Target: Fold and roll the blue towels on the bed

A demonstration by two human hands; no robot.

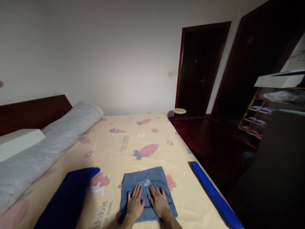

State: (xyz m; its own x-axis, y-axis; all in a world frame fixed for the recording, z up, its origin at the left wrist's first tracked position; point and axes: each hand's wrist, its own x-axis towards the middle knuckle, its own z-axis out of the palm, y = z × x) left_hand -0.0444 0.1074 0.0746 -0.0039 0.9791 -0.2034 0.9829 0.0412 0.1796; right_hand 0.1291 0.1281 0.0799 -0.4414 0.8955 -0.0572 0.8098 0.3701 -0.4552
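A grey-blue cloth lies spread in a rough square on the bed, with white lettering that begins "HAPPY" near its far side. My left hand rests flat on its left half, fingers stretched out and slightly apart. On the right half, my right hand is pressed down the same way, palm on the fabric. Neither hand grips anything. Part of the lettering is covered by my left fingertips. A crease runs across the cloth beneath both hands.
The bed has a cream sheet with carrots and rabbits. Dark blue fabric lies left, a long blue roll along the right edge. A grey rolled bedding piece and white box are by the headboard. A stool stands beyond.
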